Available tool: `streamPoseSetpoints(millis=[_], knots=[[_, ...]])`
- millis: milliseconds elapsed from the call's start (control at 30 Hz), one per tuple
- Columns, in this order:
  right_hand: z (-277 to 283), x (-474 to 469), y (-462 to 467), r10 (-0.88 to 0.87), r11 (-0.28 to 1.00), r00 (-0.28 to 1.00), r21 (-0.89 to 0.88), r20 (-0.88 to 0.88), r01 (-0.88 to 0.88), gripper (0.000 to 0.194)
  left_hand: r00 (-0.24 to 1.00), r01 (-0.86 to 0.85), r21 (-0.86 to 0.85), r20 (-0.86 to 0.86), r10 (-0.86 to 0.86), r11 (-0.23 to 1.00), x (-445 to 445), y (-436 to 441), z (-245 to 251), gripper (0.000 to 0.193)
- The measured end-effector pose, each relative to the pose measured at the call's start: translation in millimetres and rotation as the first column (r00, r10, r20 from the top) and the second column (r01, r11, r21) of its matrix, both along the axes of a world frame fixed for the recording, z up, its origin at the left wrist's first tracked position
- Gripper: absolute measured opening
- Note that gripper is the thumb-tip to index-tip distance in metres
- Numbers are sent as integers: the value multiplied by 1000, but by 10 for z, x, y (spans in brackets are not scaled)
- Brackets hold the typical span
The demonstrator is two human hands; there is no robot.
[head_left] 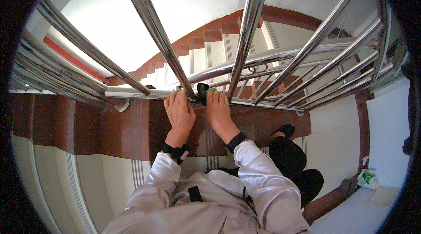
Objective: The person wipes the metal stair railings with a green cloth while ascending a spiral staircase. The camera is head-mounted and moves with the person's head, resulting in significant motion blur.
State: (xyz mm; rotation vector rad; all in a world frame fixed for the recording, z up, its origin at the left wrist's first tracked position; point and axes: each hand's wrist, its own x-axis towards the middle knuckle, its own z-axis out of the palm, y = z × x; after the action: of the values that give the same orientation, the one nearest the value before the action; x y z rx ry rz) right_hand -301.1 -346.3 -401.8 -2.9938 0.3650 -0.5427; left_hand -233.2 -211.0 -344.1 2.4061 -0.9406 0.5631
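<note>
My left hand point(180, 114) reaches to the bottom rail point(158, 94) of a stainless-steel stair railing. Its fingers are bent over the rail beside the foot of a steel baluster point(171, 58), and their tips are hidden. Close on its right, my right hand point(219, 112) has its fingers closed around a small object with a black part point(203, 88) and a green part point(211, 90). That object sits at the rail between two balusters, largely covered by the fingers; its kind is unclear. Both wrists wear black bands.
Beyond the railing a lower flight of stairs point(213, 48) descends, with its own steel handrail point(243, 63). Pale steps point(115, 171) with brown-red edging lie at left. Legs in black trousers point(289, 155) are bent at right. A white and green plastic packet point(367, 178) lies farther right.
</note>
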Motion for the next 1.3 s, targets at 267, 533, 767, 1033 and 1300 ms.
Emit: streamPoseSetpoints(millis=[267,533,767,1033,1300], knots=[[148,-31,187,-59,996,995,-64,-77,54,44,999,37,-74,-3,-37,997,-50,52,40,47],[350,-88,323,9,963,999,269,37,-18,61,828,-63,-285,-550,-110,956,-415,292,-82,21],[513,-166,471,-52,746,991,664,127,-46,61,-193,-610,-442,-722,-665,657,-507,217,-257,50],[419,-224,359,-29,742,970,656,241,-141,48,12,-785,-539,-508,-861,307,-239,-132,-733,47],[254,-240,272,9,647,971,739,239,-188,46,349,-611,-775,-446,-824,161,179,-49,-916,39]])
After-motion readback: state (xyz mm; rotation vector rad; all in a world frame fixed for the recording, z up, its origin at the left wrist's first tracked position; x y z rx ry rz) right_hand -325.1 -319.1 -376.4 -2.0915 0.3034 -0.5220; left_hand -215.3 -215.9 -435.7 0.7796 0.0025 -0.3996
